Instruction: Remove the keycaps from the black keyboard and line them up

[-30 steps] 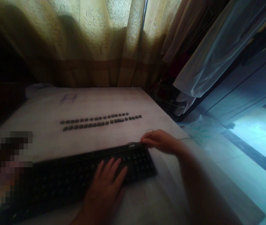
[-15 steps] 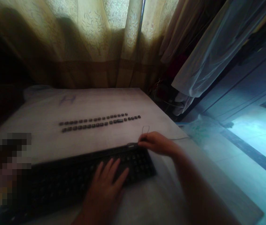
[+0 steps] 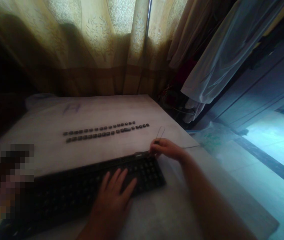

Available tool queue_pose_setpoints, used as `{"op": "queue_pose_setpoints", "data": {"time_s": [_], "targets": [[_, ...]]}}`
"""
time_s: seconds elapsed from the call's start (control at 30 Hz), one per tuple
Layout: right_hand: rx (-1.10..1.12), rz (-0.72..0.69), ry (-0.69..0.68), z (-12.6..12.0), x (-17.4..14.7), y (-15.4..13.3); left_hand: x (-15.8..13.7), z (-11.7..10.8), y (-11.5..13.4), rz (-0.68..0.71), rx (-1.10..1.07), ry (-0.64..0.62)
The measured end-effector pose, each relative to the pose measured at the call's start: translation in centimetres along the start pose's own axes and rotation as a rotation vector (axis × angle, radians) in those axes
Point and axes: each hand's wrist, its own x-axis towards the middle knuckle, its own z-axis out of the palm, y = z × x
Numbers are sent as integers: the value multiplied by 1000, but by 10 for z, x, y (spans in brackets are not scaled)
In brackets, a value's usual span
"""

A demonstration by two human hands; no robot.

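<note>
A black keyboard lies at a slant across the near part of the table. My left hand rests flat on its keys, fingers spread. Over the keyboard's far right corner, my right hand is closed on a thin wire loop that looks like a keycap puller, its loop pointing up and away. A small dark piece shows at the fingertips; I cannot tell whether it is a keycap or part of the tool. Beyond the keyboard, loose black keycaps lie in two rows, a far row and a nearer row.
The white-covered table has a purple mark at its far left. A cable runs off the right edge. Curtains hang behind, white cloth hangs at right, and a plastic bag sits beside the table. A blurred patch covers the left.
My right hand has turned and lifted slightly at the keyboard's corner, and the wire loop now stands higher and leans right. My left hand stays on the keys.
</note>
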Motion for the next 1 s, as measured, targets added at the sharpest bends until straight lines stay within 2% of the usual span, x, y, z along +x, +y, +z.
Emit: {"op": "queue_pose_setpoints", "data": {"time_s": [0.27, 0.53, 0.6, 0.7, 0.8, 0.87, 0.93, 1.0], "targets": [[196, -71, 72, 0, 2, 9, -1, 3, 0, -2, 13, 5], [103, -70, 70, 7, 4, -7, -1, 1, 1, -12, 10, -14], [107, -64, 83, 10, 5, -7, -1, 0, 2, -35, -29, 9], [142, -49, 151, 13, 7, -4, -3, 2, 5, -51, -169, 127], [164, -50, 236, 10, 8, 0, -11, 7, 12, 150, -388, 181], [164, -54, 270, 8, 8, 2, -15, 12, 17, 312, -524, 117], [159, -48, 284, 6, 9, 4, -19, 15, 21, 361, -607, 20], [149, -33, 283, 6, 9, 6, -20, 17, 24, 339, -637, -75]]}}
